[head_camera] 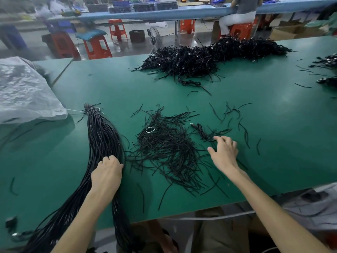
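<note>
A thick bundle of long black cables [102, 136], tied with a white band at its far end, lies on the green table [109, 84] and hangs over the near edge. My left hand [107, 170] rests on this bundle with its fingers curled into the strands. A loose heap of short black ties [164, 147] lies in the middle. My right hand [224, 152] hovers just right of the heap with fingers spread, fingertips close to a coiled black USB cable [202, 132].
A large pile of coiled black cables [209, 55] lies at the far side, smaller piles [326, 63] at the right edge. A crumpled plastic bag [25, 92] covers the left. Stray ties [235, 112] lie scattered. Red stools [96, 46] and a seated person [238, 13] are beyond.
</note>
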{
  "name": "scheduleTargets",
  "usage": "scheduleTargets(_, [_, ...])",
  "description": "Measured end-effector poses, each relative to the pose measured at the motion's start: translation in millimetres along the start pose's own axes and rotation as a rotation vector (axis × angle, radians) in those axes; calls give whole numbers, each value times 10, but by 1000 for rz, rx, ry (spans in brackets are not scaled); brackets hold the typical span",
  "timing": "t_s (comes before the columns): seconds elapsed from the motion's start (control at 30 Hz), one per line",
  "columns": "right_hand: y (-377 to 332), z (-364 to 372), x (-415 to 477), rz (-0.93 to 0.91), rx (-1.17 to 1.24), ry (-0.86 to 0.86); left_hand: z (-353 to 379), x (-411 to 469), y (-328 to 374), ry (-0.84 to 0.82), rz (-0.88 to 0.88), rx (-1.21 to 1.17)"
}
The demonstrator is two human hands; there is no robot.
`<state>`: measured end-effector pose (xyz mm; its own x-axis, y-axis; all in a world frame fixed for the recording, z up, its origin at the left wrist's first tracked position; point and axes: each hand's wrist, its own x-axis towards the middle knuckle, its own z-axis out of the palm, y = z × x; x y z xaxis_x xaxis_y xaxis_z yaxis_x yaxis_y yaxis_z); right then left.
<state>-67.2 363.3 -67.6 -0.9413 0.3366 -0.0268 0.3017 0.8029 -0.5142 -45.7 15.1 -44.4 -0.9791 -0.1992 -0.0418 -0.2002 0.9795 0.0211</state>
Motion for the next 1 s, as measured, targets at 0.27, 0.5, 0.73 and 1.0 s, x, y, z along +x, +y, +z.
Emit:
scheduleTargets(0.27, [40,-17,117,-31,-75,77,-39,30,-110,24,1,-135])
scheduleTargets(0.5, [38,-113,245,-20,186,214,-153,32,-84,92,-50,-461])
scheduleTargets(0.73, [134,-195,315,117,381,276,-552,-34,214,-101,155,-1075])
scheduleTargets(1.0, [-311,-240,-75,-227,114,245,-880,-136,726,-282,520,-1206])
